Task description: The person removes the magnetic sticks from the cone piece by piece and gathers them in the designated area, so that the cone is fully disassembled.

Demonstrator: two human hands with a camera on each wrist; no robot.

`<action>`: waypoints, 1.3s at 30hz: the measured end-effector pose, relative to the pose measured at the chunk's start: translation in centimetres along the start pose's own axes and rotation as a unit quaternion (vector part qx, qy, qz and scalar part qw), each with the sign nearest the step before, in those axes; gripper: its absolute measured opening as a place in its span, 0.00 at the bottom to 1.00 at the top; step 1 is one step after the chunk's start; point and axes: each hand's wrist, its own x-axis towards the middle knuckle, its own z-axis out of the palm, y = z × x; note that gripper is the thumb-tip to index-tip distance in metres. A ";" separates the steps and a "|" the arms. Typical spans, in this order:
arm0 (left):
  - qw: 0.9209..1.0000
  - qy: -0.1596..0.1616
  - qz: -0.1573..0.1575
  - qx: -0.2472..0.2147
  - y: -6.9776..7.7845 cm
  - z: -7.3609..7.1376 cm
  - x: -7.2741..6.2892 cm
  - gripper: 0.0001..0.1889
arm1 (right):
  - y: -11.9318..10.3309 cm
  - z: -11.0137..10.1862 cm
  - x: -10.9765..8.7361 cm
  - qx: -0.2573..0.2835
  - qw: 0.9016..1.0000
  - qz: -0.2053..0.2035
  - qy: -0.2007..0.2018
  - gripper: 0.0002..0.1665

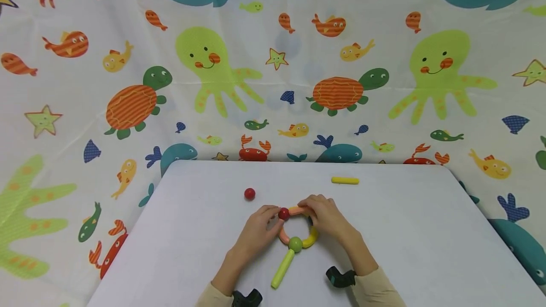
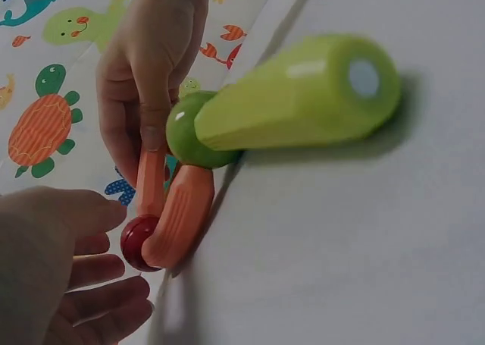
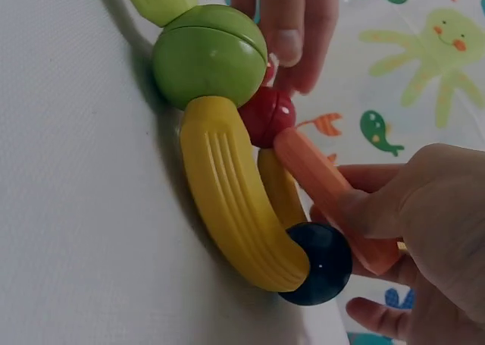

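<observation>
A ring of curved bars and balls lies on the white table between the hands. It shows a green ball [image 1: 295,244], a yellow curved bar [image 3: 235,201], a dark blue ball [image 3: 322,263], an orange curved bar [image 2: 184,212] and a red ball [image 1: 283,213]. A light green stick [image 1: 283,269] sticks out from the green ball towards the person. My right hand [image 1: 326,214] pinches a second orange bar [image 3: 322,186], whose far end meets the red ball. Beside that ball is my left hand [image 1: 258,229], fingers loosely bent and nothing between thumb and fingers.
On the white table [image 1: 183,240], a loose red ball [image 1: 250,194] lies beyond the left hand. A yellow stick [image 1: 345,180] lies farther back to the right. Behind the table hangs a cloth [image 1: 273,108] printed with sea animals.
</observation>
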 end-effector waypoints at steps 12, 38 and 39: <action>1.000 0.024 0.009 -0.013 -0.7 1.7 -0.3 0.20 | -1.1 0.4 0.2 -0.015 0.999 -0.029 -0.020 0.13; 0.999 0.030 0.007 -0.040 -1.2 2.1 -0.9 0.19 | -2.3 2.0 0.0 -0.122 0.987 -0.099 0.037 0.10; 0.999 0.029 0.005 -0.041 -1.1 2.1 -0.9 0.19 | -2.3 2.0 0.0 -0.123 0.987 -0.099 0.038 0.10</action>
